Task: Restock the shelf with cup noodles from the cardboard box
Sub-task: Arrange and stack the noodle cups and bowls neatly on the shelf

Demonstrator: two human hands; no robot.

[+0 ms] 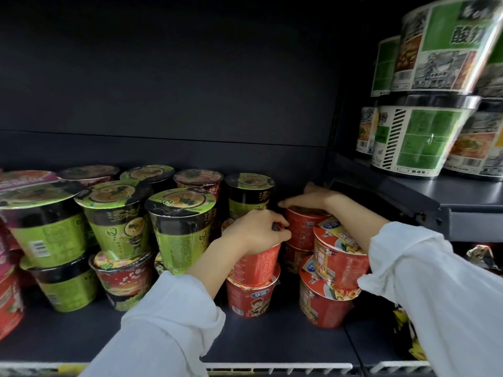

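Near: dark grey shelf board (272, 341); two white-sleeved arms reach in. Left hand (254, 232), fingers curled over top of upper red cup noodle tub (255, 263), stacked on lower red cup noodle tub (251, 297). Right hand (307, 198) further back, fingers flat on lid of rear red cup noodle tub (302, 227). Green-black cup noodles (179, 227) left. Cardboard box not in view. Advice: seat upper tub square on lower lid, steady rear stack, release slowly, labels forward.
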